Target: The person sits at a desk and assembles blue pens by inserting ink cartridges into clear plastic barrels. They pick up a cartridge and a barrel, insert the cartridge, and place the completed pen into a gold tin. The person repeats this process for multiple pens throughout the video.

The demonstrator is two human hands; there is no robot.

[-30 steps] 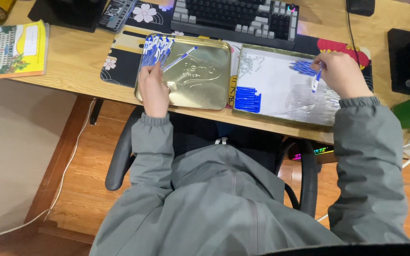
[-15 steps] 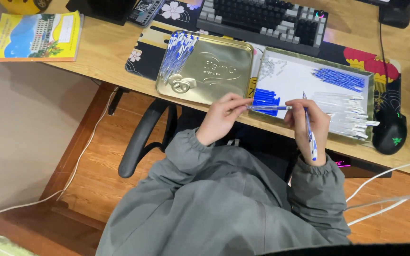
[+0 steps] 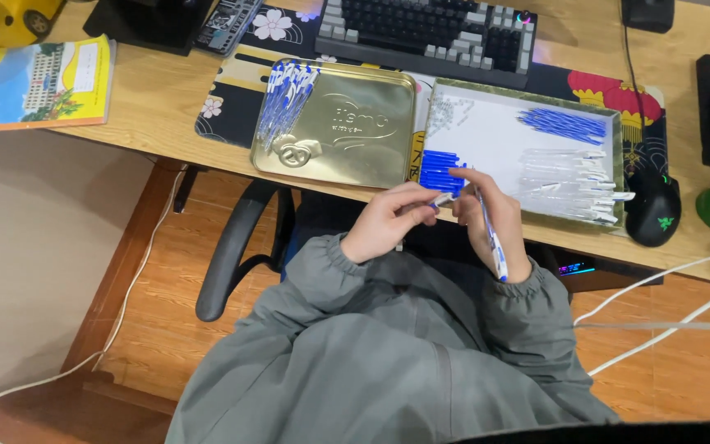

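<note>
My right hand (image 3: 491, 218) holds a blue and white pen (image 3: 491, 234) that points down toward my sleeve. My left hand (image 3: 392, 220) pinches a small blue cap (image 3: 441, 197) at the pen's upper end. Both hands meet at the desk's front edge, just below a row of blue caps (image 3: 439, 169) in the white-lined tray (image 3: 486, 136). That tray also holds blue refills (image 3: 564, 125) and clear pen barrels (image 3: 569, 185). To the left, a gold tin lid (image 3: 347, 131) carries a pile of finished pens (image 3: 287, 97).
A keyboard (image 3: 429, 29) lies behind the trays on a patterned desk mat (image 3: 232, 90). A black mouse (image 3: 657, 210) sits at the right, a yellow book (image 3: 39, 82) at the left. A chair armrest (image 3: 232, 255) and white cables (image 3: 667, 296) are below the desk.
My left hand left the gold tin and came to the right hand at the desk's front edge. The right hand drew back from the tray with a pen, and the cap is now pinched.
</note>
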